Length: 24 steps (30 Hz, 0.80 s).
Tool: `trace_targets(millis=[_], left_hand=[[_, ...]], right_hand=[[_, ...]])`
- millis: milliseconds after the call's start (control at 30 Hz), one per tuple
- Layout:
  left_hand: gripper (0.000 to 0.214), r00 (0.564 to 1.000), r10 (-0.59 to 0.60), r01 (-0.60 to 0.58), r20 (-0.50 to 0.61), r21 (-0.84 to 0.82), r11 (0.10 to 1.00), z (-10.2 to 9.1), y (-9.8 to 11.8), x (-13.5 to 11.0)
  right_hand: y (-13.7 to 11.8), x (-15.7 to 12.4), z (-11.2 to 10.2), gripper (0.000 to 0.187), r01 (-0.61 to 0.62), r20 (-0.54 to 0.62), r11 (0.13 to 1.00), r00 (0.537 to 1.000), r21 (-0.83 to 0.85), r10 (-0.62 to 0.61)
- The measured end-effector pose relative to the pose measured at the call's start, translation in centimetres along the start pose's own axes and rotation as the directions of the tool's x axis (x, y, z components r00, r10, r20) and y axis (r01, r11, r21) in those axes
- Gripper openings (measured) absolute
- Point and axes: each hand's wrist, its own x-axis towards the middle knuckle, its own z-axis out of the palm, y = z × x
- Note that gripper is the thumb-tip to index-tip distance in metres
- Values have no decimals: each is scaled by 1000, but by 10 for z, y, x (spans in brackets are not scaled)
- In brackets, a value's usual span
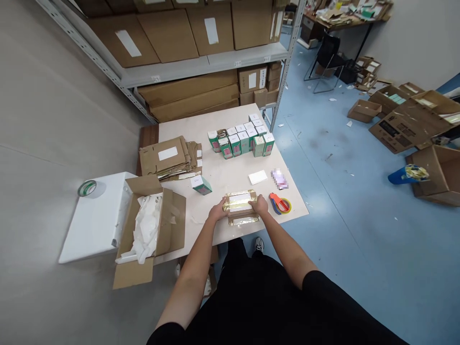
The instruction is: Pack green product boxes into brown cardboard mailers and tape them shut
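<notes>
At the front edge of the table, a small cardboard box [239,198] with shiny tape and a white label lies between my two hands. My left hand [218,210] grips its left end, fingers closed round the edge. On the opposite end, my right hand [260,205] holds the box with the thumb on top. A taped cardboard flap or second piece [244,220] shows just below it. To the right lies a red tool with yellow and blue rings [280,204], its kind unclear. One green-and-white carton [201,185] stands to the left, and white cards [258,177] lie beyond.
Several green-and-white cartons [243,142] stand grouped at the back. Flattened cardboard [167,155] is stacked at the left. An open box [176,225] holding white paper stands at the table's left edge, beside a white surface [97,215] with a tape roll [86,188]. Shelving [208,61] rises behind.
</notes>
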Motion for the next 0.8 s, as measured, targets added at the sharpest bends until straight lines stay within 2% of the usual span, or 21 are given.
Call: trace_targets(millis=[67,133,200,267,467,633,800], left_hand=[[99,998,-37,37,-53,-3,999,6,9,-3],[83,981,-117,114,-156,-25,993,17,18,-6],[83,947,-206,198,-248,-56,979,27,24,-7],[88,925,-249,232,-287,-91,968,33,25,-6],[50,948,-238,195,-212,-201,960,29,11,5],[49,950,-248,193,-191,-268,944,26,4,10],[51,964,-201,133,-176,-338,932,30,0,10]], right_hand=[[-1,5,-3,54,-8,25,1000,1000,-4,8],[1,10,-6,49,-8,54,1000,998,-18,9],[3,14,-7,45,-1,51,1000,999,-25,3],[5,16,-7,41,20,29,1000,999,-12,-20],[17,21,-12,33,56,25,995,998,77,-58],[18,18,-20,27,72,40,990,996,120,-77],[13,3,-24,24,93,-12,991,996,96,-92]])
